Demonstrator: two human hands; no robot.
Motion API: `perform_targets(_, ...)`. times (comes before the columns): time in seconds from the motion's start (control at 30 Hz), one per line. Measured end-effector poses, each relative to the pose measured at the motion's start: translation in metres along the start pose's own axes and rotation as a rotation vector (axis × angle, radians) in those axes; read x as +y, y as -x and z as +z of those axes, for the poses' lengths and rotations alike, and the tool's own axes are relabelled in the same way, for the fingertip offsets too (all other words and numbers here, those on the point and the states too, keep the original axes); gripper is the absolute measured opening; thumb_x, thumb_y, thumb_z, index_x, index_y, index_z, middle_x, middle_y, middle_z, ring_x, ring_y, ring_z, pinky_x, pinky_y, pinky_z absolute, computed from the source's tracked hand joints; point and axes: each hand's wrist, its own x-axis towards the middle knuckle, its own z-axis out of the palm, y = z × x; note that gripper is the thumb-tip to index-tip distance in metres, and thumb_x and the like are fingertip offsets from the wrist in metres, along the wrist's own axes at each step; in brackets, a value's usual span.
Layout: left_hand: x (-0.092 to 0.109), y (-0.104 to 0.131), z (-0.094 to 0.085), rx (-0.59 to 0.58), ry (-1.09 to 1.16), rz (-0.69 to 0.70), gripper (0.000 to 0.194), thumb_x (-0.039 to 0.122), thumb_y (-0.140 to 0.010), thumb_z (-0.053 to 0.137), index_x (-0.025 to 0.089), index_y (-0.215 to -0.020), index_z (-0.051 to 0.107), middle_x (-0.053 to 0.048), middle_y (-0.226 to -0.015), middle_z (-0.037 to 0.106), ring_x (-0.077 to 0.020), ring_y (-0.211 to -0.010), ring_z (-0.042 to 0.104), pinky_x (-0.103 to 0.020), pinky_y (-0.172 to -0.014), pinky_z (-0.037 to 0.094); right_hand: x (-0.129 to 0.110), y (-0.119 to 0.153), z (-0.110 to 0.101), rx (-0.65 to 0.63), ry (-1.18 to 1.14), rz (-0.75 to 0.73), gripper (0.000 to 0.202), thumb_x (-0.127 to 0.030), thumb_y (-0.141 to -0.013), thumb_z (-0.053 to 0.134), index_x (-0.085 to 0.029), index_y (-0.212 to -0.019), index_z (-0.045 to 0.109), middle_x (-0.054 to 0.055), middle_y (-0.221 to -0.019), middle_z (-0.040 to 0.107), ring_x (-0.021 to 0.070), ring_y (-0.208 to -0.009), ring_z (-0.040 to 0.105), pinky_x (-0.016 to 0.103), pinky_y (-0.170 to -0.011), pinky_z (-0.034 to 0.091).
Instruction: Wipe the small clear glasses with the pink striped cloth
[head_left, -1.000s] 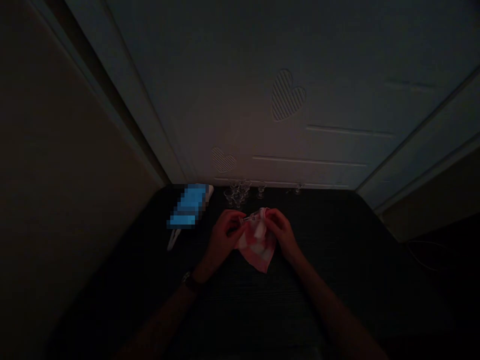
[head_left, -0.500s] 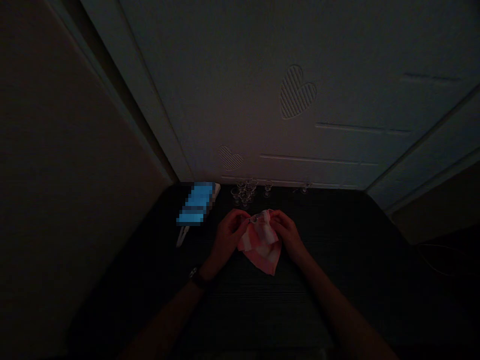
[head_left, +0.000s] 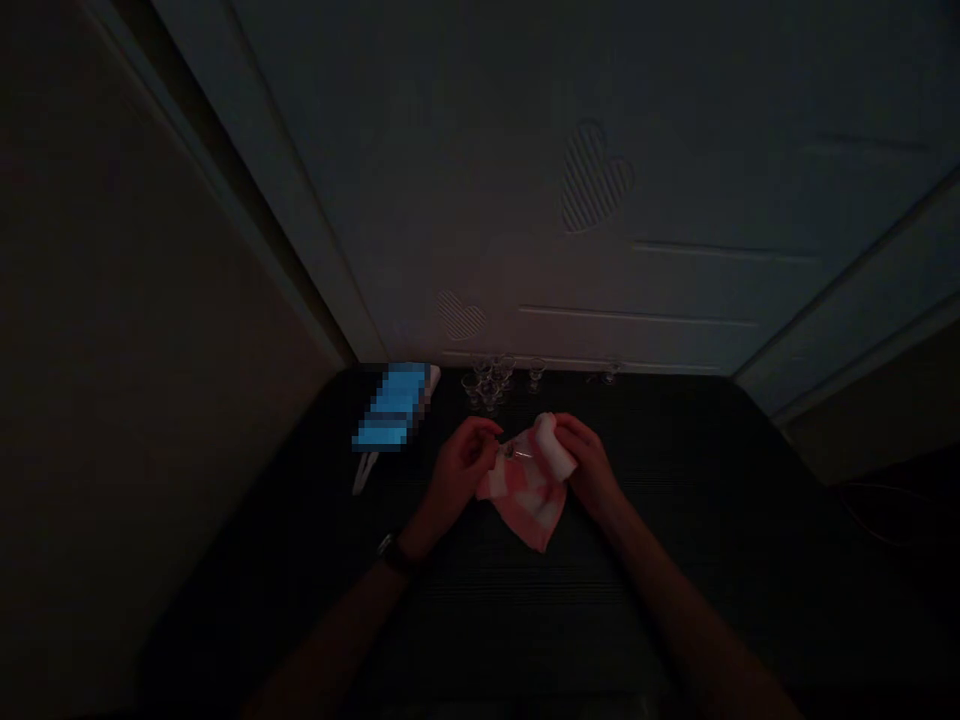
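Observation:
Between my hands hangs a pink-and-white cloth (head_left: 529,500), its lower corner drooping toward the dark table. A small clear glass (head_left: 519,454) lies against the cloth, dim and partly hard to make out. My left hand (head_left: 461,465), with a watch on its wrist, is closed, thumb and fingers pinched at the glass's left end beside the cloth's edge. On the other side, my right hand (head_left: 589,460) is closed on a folded, bunched part of the cloth, to the right of the glass.
Several small stemmed glasses (head_left: 491,383) cluster at the back of the table, with a single glass (head_left: 535,376) beside them and another small glass (head_left: 611,372) farther right. A blurred, lit blue-screened device (head_left: 394,405) stands at the left. Behind rises a white panel (head_left: 450,200) with hearts.
My right hand has lifted and folded back the cloth's right part, drawing it slightly right. More of the glass now shows. My left hand has hardly moved.

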Motion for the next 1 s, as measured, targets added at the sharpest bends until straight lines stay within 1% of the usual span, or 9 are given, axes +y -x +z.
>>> perform_targets(0.1,0.0001,0.0006,0.0021,-0.077,0.041,0.016,0.017,0.026,-0.078,0.055,0.019,-0.093,0.05,0.002,-0.076,0.05,-0.0105,-0.068,0.052,-0.021,-0.061,0.042,0.0021,0.0001,-0.0008,-0.076,0.034,-0.01,0.023,-0.039,-0.077,0.054,-0.021,-0.088,0.064,0.002,-0.086,0.063,0.0166,-0.075,0.057,0.028,-0.067,0.045)
perform_targets(0.2,-0.0001,0.0011,0.0038,-0.115,0.069,0.04,0.016,0.026,-0.078,0.056,0.018,-0.091,0.05,0.001,-0.079,0.051,-0.0112,-0.072,0.052,-0.023,-0.066,0.043,0.0035,0.001,-0.0001,-0.146,0.196,-0.092,0.022,-0.038,-0.078,0.054,-0.023,-0.089,0.066,0.004,-0.098,0.062,0.0198,-0.09,0.056,0.032,-0.078,0.044)
perform_targets(0.27,0.0006,0.0013,0.0035,-0.108,0.07,0.05,0.015,0.025,-0.079,0.056,0.018,-0.091,0.05,0.001,-0.081,0.051,-0.0111,-0.074,0.052,-0.023,-0.066,0.043,0.0035,0.0017,0.001,-0.192,0.317,-0.164,0.019,-0.036,-0.077,0.057,-0.024,-0.089,0.067,0.004,-0.105,0.06,0.0209,-0.099,0.053,0.034,-0.086,0.041)
perform_targets(0.33,0.0021,0.0012,0.0021,-0.086,0.06,0.051,0.016,0.024,-0.079,0.056,0.018,-0.092,0.05,0.001,-0.081,0.051,-0.0107,-0.073,0.051,-0.022,-0.065,0.042,0.0035,0.0022,0.0025,-0.218,0.402,-0.225,0.018,-0.035,-0.075,0.06,-0.026,-0.089,0.067,0.004,-0.107,0.059,0.0209,-0.101,0.052,0.035,-0.088,0.039)
perform_targets(0.47,0.0054,0.0007,0.0003,-0.036,0.056,0.042,0.015,0.021,-0.077,0.057,0.018,-0.091,0.051,0.001,-0.081,0.051,-0.0111,-0.074,0.051,-0.023,-0.068,0.043,0.0043,0.0035,0.0048,-0.227,0.481,-0.319,0.021,-0.033,-0.076,0.06,-0.028,-0.095,0.064,0.003,-0.109,0.058,0.0207,-0.105,0.05,0.036,-0.091,0.037)
perform_targets(0.57,0.0053,0.0005,0.0017,-0.022,0.12,0.053,0.017,0.019,-0.075,0.058,0.018,-0.089,0.05,0.0,-0.085,0.051,-0.0116,-0.078,0.052,-0.023,-0.071,0.044,0.0038,0.0046,0.0057,-0.259,0.53,-0.371,0.024,-0.031,-0.079,0.057,-0.029,-0.103,0.061,0.003,-0.114,0.056,0.02,-0.11,0.047,0.036,-0.095,0.034)
perform_targets(0.73,0.0028,0.0007,0.0044,-0.04,0.221,0.101,0.019,0.02,-0.073,0.061,0.018,-0.087,0.049,0.001,-0.08,0.052,-0.0115,-0.078,0.054,-0.024,-0.073,0.045,0.0016,0.0049,0.0078,-0.333,0.618,-0.383,0.03,-0.03,-0.083,0.053,-0.029,-0.113,0.055,0.002,-0.119,0.054,0.0189,-0.114,0.045,0.037,-0.098,0.033)
perform_targets(0.83,0.003,0.0012,0.0042,-0.031,0.194,0.081,0.018,0.021,-0.074,0.061,0.018,-0.089,0.051,0.001,-0.082,0.053,-0.012,-0.079,0.054,-0.025,-0.074,0.046,0.0008,0.0049,0.009,-0.353,0.628,-0.373,0.028,-0.029,-0.084,0.053,-0.028,-0.111,0.056,0.002,-0.116,0.056,0.0186,-0.111,0.048,0.036,-0.097,0.035)
perform_targets(1.0,0.0037,0.0017,0.0032,-0.067,0.167,0.058,0.021,0.023,-0.075,0.062,0.018,-0.094,0.053,-0.002,-0.09,0.057,-0.0142,-0.086,0.056,-0.027,-0.079,0.046,0.001,0.0052,0.0077,-0.382,0.593,-0.335,0.028,-0.028,-0.082,0.055,-0.027,-0.109,0.055,0.002,-0.116,0.055,0.0187,-0.11,0.048,0.034,-0.094,0.037)
